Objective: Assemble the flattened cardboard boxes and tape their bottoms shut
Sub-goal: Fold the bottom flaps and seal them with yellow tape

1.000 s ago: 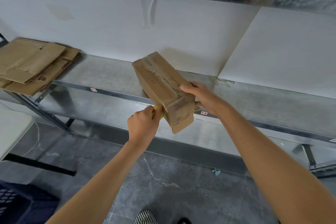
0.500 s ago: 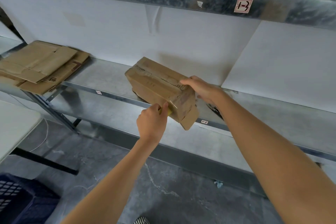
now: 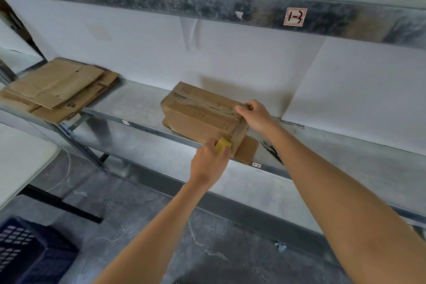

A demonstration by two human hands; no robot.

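I see the cardboard box [image 3: 198, 120] standing on the metal shelf [image 3: 138, 104], near its front edge and about in the middle of my view. One flap lies flat on the shelf at the right end of the box. Along the top seam runs what looks like clear tape.

My right hand [image 3: 253, 115] holds the right top end of the box, fingers curled over the edge. My left hand [image 3: 208, 162] is closed around a yellow object [image 3: 223, 145], which touches the near right corner of the box; I cannot tell exactly what it is.

Far to the left on the same shelf lies the flattened cardboard [image 3: 57, 90] in a pile. Just right of the box lies a dark tool [image 3: 272, 150]. A blue crate [image 3: 25, 249] stands on the floor at the near left.
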